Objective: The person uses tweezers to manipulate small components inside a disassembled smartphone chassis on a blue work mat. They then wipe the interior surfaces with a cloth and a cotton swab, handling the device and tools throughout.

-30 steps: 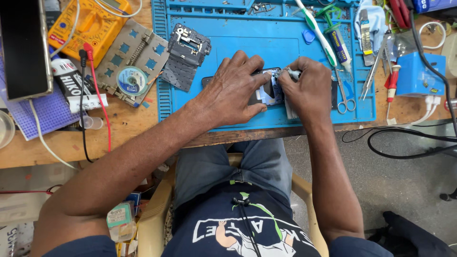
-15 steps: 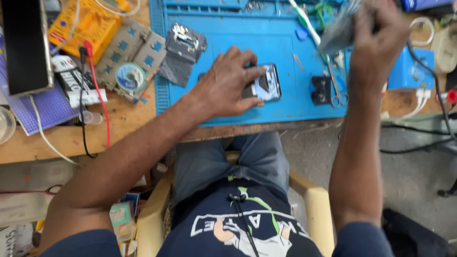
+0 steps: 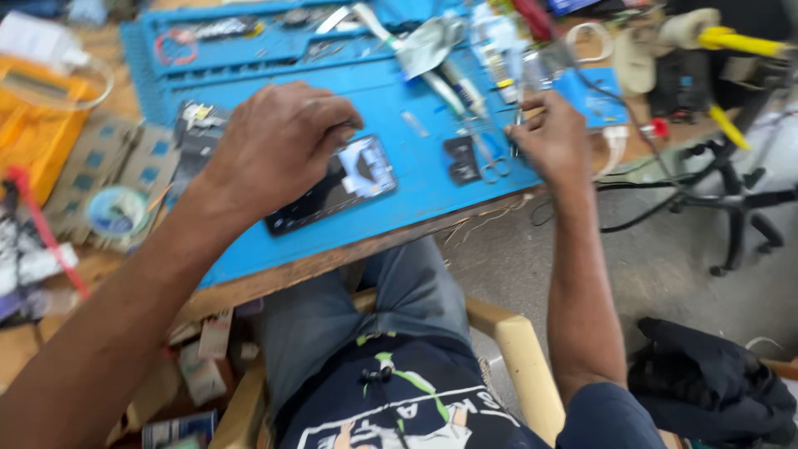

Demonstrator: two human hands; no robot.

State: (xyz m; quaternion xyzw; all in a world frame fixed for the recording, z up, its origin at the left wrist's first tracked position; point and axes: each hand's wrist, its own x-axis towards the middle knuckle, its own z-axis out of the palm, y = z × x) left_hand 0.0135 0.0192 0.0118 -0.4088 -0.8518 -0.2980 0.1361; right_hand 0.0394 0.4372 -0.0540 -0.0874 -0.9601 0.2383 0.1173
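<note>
A dark phone (image 3: 362, 169) with its back open lies on the blue work mat (image 3: 416, 212). My left hand (image 3: 274, 150) covers its upper half and holds it down, fingers curled over its far edge. My right hand (image 3: 553, 137) is at the mat's right edge, fingers curled among thin tools beside the scissors (image 3: 492, 169). Blur hides whether it grips anything. A small black part (image 3: 460, 160) lies between the phone and the scissors. A crumpled silvery piece (image 3: 428, 46) rests at the back of the mat.
Tweezers, tubes and small tools crowd the mat's back right. An orange meter (image 3: 37, 125) and a round blue tin (image 3: 116, 209) sit on the wooden bench at the left. Cables hang off the right edge near a black chair base (image 3: 740, 208).
My right hand came down from the back of the bench to the mat's right edge, no longer holding the silvery piece. The left hand stayed on the phone. The view swung and tilted.
</note>
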